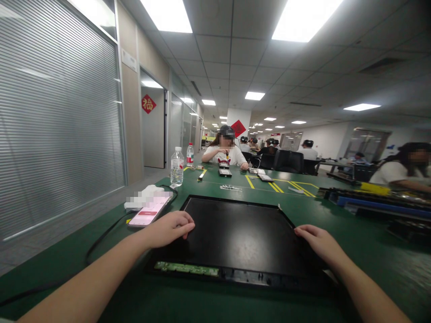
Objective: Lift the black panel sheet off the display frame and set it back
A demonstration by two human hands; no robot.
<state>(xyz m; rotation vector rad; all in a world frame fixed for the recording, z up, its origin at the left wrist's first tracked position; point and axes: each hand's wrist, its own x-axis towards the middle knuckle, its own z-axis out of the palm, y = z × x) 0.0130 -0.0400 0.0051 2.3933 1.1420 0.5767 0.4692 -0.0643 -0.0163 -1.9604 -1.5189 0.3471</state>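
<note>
A black display panel (232, 233) in a thin frame lies on the green table before me, its dark screen facing up. Along its near edge runs a narrow green circuit board (185, 268). My left hand (173, 228) is closed at the panel's left edge, fingers curled and thumb against them. On the opposite side, my right hand (316, 241) pinches the frame's right edge between thumb and fingers. The undersides of both grips are hidden.
Left of the panel lie a lit phone (151, 210), a black cable (101, 242) and a water bottle (177, 168). A person (225, 154) sits across the table (208, 190) by small boxy devices (225, 172). Dark and blue long parts (363, 202) lie at right.
</note>
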